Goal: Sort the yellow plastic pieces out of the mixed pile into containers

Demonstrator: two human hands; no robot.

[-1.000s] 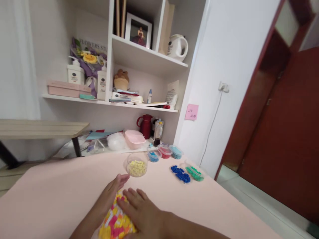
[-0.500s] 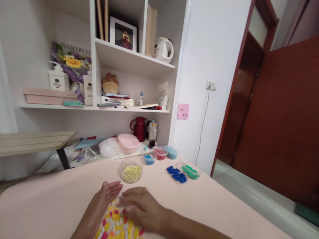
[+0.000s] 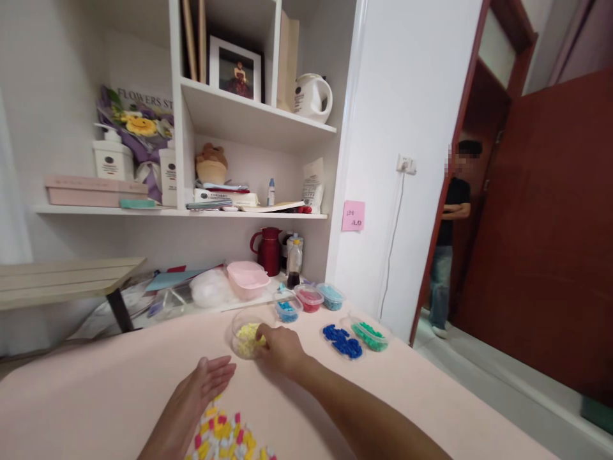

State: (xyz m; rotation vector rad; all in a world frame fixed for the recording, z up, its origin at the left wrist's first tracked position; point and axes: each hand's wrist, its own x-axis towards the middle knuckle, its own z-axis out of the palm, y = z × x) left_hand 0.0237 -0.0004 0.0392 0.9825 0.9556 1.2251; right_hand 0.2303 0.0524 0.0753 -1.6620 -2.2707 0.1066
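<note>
While the left hand (image 3: pixel 211 380) stands open beside the colourful pieces (image 3: pixel 224 436), the right hand (image 3: pixel 281 348) reaches into the bowl (image 3: pixel 234 338); whether its fingers grip anything, one cannot tell.

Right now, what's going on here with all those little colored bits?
Someone's right hand is at the round clear tub of pale yellow pieces, with its fingers over the right side; whether they grip any is hidden. The left hand is open beside a loose pile of yellow, pink and white bits on the pale pink table. Dark blue pieces and green pieces lie farther right. Another person stands by the brown door.
</note>
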